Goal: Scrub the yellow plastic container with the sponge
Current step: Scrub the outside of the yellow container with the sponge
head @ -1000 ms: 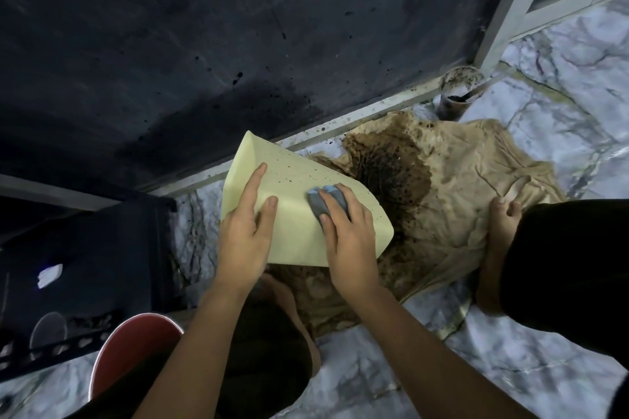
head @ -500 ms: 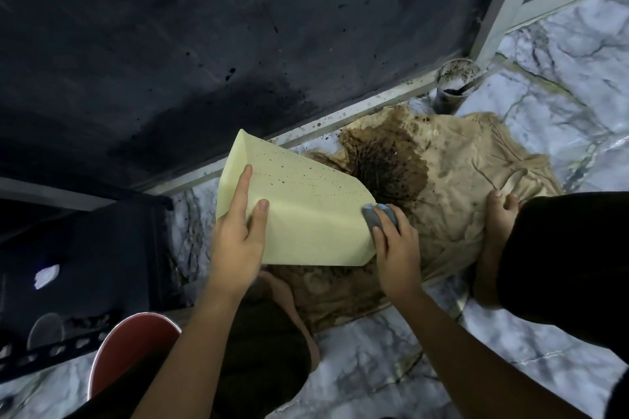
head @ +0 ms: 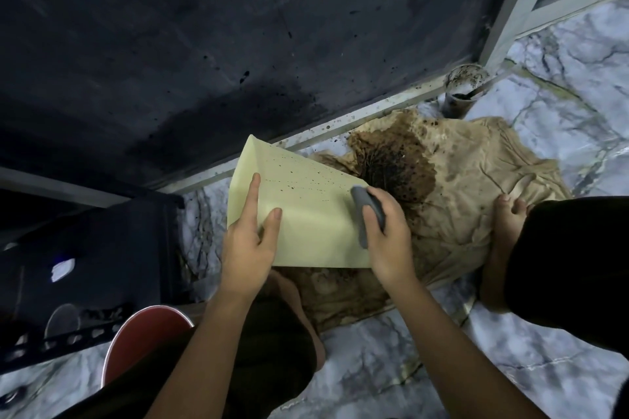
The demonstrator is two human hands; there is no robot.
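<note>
- The yellow plastic container (head: 306, 214) is held tilted above a stained brown cloth (head: 459, 187) spread on the marble floor (head: 561, 85); dark specks dot its upper face.
- The left hand (head: 250, 245) steadies the container's left side, fingers lying straight and flat on the surface, thumb hidden beneath; its grip is a flat press rather than a clench.
- The right hand (head: 388, 241) has its grip curled around a grey sponge (head: 366, 211), pressed against the container's right edge.
- A dirty cup (head: 464, 92) stands beyond the cloth, by the white frame.
- A red bowl (head: 143, 337) sits near the left knee.
</note>
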